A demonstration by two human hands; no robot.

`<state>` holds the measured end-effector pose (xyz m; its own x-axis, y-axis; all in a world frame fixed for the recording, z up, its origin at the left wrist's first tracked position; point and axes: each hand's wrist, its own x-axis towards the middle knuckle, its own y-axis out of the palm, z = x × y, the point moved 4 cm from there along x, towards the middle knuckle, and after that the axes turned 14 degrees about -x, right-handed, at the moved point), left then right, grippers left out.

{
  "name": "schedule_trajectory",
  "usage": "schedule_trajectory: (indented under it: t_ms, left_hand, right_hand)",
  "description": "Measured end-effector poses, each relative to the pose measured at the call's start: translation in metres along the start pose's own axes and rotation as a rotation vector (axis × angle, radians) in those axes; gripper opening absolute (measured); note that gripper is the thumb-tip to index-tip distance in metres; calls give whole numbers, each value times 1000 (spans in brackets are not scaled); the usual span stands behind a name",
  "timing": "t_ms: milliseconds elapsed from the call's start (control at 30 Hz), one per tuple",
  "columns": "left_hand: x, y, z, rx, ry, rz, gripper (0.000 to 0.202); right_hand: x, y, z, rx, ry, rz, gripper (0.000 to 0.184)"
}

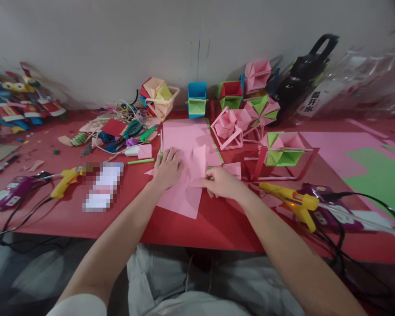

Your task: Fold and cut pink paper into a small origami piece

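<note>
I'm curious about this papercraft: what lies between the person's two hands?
In the head view, pink paper, part of it lifted, lies between the left hand and right hand.

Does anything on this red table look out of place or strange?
The scrap heap to the left of the left hand looks untidy: coloured paper pieces and a white cord lie jumbled together. No spill stands out.

Free lane between the forearms; right-hand glue gun an obstacle outside.
</note>
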<state>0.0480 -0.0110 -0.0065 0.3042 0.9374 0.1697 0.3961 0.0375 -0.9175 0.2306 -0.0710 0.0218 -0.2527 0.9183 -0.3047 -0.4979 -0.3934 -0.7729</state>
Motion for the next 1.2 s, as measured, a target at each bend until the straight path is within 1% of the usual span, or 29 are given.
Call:
schedule_trajectory:
  t_ms: [167, 267, 333, 400, 433, 500, 600, 667, 733, 800, 867, 933, 1033, 1100, 1200]
  left_hand:
    - [-1, -6, -2, -63, -39, -7, 50]
    - [-2, -13, -4, -117, -63, -12, 49]
    - [-3, -18, -4, -150, -64, -19, 48]
    - [-4, -22, -3, -175, -72, -23, 46]
    - [-4, -23, -2, -186, -80, -21, 44]
    - [-4, -26, -1, -199, -99, -18, 41]
    - [-3, -29, 1, -216, -126, -27, 40]
    - [-3, -30, 2, -231, -130, -26, 40]
    - [-3, -31, 3, -252, -120, -21, 37]
    - [-2, -32, 5, -279, -104, -27, 34]
    - [-1, -32, 7, -305, -91, -36, 33]
    - [-1, -31, 9, -326, -88, -37, 34]
    - [-1, -31, 9, -334, -107, -34, 43]
    - [-1, -31, 9, -317, -122, -36, 48]
    - [-1, -31, 9, -299, -114, -49, 44]
  right_hand:
    - [-2, -7, 9, -79, -26, -164, 30]
    - [-3, -14, 9, -112, -40, -294, 28]
    - [-2, -17, 5, -41, -36, -346, 22]
    - [1, -17, 0, 137, -23, -309, 6]
    - [2, -16, -3, 240, -19, -273, 8]
    - [5, -16, -6, 389, -12, -230, 30]
    - [6, -19, -9, 451, -4, -247, 49]
    - [5, -22, -11, 433, 18, -277, 60]
    - [4, -24, -13, 366, 45, -315, 71]
    - [2, -27, -13, 244, 54, -370, 75]
    - [0, -30, -12, 115, 44, -428, 71]
    - [-2, -31, -10, 32, 33, -471, 65]
    - [-4, -30, -6, 12, 5, -502, 57]
    - [-4, -26, -4, 5, -25, -501, 52]
    - [-1, -17, 1, -41, -68, -458, 45]
